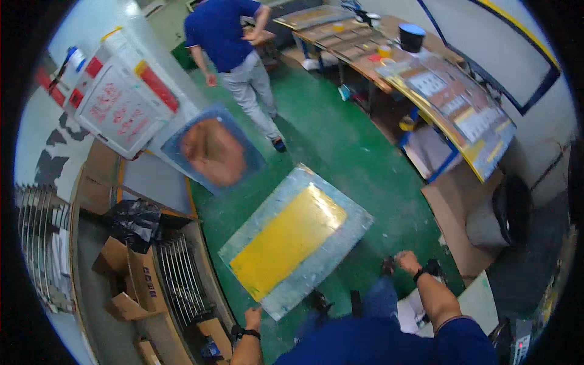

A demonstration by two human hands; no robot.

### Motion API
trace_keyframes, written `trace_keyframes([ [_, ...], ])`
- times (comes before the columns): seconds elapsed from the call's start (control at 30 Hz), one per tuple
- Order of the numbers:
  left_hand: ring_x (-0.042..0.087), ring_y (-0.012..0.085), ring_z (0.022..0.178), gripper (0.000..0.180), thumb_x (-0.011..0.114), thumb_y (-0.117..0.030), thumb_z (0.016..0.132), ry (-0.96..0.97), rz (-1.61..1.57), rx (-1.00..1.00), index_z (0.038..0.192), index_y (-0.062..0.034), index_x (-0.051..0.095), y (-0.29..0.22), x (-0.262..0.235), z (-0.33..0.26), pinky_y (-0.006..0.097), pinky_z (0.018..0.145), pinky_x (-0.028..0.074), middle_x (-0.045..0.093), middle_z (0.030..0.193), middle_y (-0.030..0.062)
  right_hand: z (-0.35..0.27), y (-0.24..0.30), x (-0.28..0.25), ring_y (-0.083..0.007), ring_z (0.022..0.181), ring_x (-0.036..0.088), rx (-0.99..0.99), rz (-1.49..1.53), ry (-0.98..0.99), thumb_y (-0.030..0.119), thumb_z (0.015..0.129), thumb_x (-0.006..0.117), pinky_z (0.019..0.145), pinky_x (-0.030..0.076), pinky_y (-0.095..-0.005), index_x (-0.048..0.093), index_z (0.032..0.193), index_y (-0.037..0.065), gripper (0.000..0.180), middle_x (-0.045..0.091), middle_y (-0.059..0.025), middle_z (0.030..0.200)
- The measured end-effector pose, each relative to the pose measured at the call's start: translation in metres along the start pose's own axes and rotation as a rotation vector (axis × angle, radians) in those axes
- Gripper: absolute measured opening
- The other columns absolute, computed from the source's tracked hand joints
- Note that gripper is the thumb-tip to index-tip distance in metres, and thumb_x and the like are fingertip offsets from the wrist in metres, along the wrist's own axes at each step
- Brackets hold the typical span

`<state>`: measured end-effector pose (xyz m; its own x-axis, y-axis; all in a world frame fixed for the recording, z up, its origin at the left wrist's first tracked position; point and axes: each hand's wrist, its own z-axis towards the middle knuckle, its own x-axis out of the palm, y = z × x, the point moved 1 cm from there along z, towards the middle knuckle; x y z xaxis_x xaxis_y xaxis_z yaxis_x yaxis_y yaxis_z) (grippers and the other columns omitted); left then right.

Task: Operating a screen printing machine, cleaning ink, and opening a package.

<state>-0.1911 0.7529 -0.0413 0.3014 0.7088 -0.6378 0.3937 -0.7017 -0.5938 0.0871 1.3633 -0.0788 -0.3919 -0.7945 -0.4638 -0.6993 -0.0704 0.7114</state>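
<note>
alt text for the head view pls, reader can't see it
The person's left hand grips the near edge of a grey panel with a yellow centre, held above a green floor; the right hand is loosely closed, holding nothing. Another person stands beyond.

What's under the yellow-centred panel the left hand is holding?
Green floor shows around the panel, which is tilted, its near edge gripped by the left hand. The floor directly below is covered by it. The right hand is off to the side, apart from it.
</note>
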Motion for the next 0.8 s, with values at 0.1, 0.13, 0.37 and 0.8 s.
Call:
trace_keyframes([
  [0.1,0.06,0.0268,0.078,0.045,0.071,-0.029,0.077,-0.094,0.024,-0.05,0.1,0.0076,0.06,0.018,-0.022,0.012,0.039,0.068,0.047,0.063,0.09,0.016,0.011,0.055,0.039,-0.0353,0.084,0.061,-0.062,-0.273,-0.039,0.028,0.075,0.068,0.076,0.048,-0.0412,0.061,0.098,-0.002,0.038,0.064,-0.0195,0.09],
  [0.13,0.06,0.029,0.088,0.054,0.071,-0.033,0.078,-0.009,0.047,-0.155,0.109,0.0091,0.056,0.023,-0.023,0.014,0.04,0.074,0.048,0.062,0.1,0.0173,0.017,0.072,0.049,-0.0371,0.091,0.06,-0.065,-0.32,-0.067,0.028,0.075,0.069,0.081,0.047,-0.0428,0.06,0.103,-0.003,0.043,0.063,-0.0224,0.097],
  [0.37,0.059,0.0253,0.087,0.061,0.074,-0.037,0.076,0.135,-0.338,-0.33,0.112,0.0086,0.055,0.015,0.024,0.024,0.037,0.076,0.047,0.063,0.103,0.0145,0.101,0.146,0.079,-0.0406,0.115,0.046,-0.437,-0.411,-0.435,0.022,0.072,0.068,0.098,0.038,-0.0457,0.046,0.122,-0.007,0.062,0.05,-0.0273,0.121],
  [0.8,0.058,0.0275,0.097,0.059,0.07,-0.034,0.083,0.187,-0.167,-0.305,0.122,0.0045,0.049,0.002,0.063,0.039,0.041,0.081,0.046,0.059,0.111,0.015,0.18,0.128,0.057,-0.0398,0.086,0.062,-0.155,-0.403,-0.193,0.041,0.078,0.068,0.075,0.049,-0.0471,0.066,0.087,-0.003,0.045,0.064,-0.0254,0.09],
])
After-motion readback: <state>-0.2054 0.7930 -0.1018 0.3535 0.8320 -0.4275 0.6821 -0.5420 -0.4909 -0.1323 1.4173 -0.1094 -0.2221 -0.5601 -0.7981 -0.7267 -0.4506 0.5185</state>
